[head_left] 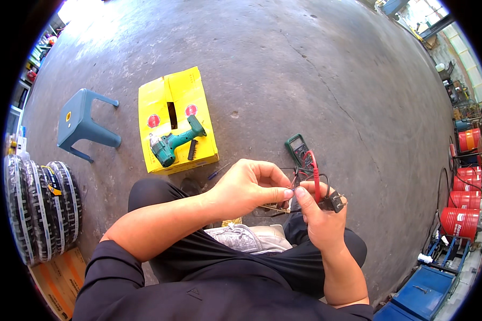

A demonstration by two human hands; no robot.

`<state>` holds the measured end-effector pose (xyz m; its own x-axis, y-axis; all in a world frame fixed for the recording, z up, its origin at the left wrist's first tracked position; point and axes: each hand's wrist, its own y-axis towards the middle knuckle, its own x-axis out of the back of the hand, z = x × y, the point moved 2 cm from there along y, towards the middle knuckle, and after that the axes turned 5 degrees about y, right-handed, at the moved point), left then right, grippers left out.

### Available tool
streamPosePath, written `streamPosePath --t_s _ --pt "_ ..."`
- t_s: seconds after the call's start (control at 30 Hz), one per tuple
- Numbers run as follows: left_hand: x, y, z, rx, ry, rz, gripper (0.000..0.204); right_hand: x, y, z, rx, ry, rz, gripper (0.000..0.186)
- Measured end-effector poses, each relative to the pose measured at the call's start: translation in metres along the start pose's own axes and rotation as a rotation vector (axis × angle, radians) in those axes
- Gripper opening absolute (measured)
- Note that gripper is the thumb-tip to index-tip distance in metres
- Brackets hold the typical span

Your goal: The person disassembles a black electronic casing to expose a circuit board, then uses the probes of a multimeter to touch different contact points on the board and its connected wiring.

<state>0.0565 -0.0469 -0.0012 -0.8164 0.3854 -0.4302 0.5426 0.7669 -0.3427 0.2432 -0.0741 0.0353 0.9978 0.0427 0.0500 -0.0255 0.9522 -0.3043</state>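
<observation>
My left hand [246, 187] and my right hand [324, 216] meet over my lap, fingertips pinched on thin dark wires [305, 175]. Below the left fingertips shows part of a small piece with a brass-coloured edge [276, 208]; its kind is mostly hidden. A black power plug [334, 202] with its cord rests against my right fingers. Beside it, a red test probe [316, 181] runs down to the right hand. Just beyond the hands, a green-cased multimeter [297, 150] lies on the floor.
A yellow cardboard box [168, 88] stands ahead-left, with a green cordless drill [174, 143] and a black bit holder [193, 150] on top. A screwdriver [218, 172] lies nearby. Left are a blue stool [83, 120] and stacked tyres [43, 208]; right, red drums [460, 220] and a blue cabinet [426, 294].
</observation>
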Motion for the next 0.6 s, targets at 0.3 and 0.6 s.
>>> streamPosePath --t_s 0.3,0.6 --pt "0.002 0.001 -0.004 0.071 -0.038 0.147 0.012 0.002 0.002 -0.006 0.121 -0.041 -0.11 0.008" --pt "0.002 0.002 -0.004 0.077 -0.069 0.119 0.011 0.01 0.004 -0.002 0.039 0.087 -0.108 0.011"
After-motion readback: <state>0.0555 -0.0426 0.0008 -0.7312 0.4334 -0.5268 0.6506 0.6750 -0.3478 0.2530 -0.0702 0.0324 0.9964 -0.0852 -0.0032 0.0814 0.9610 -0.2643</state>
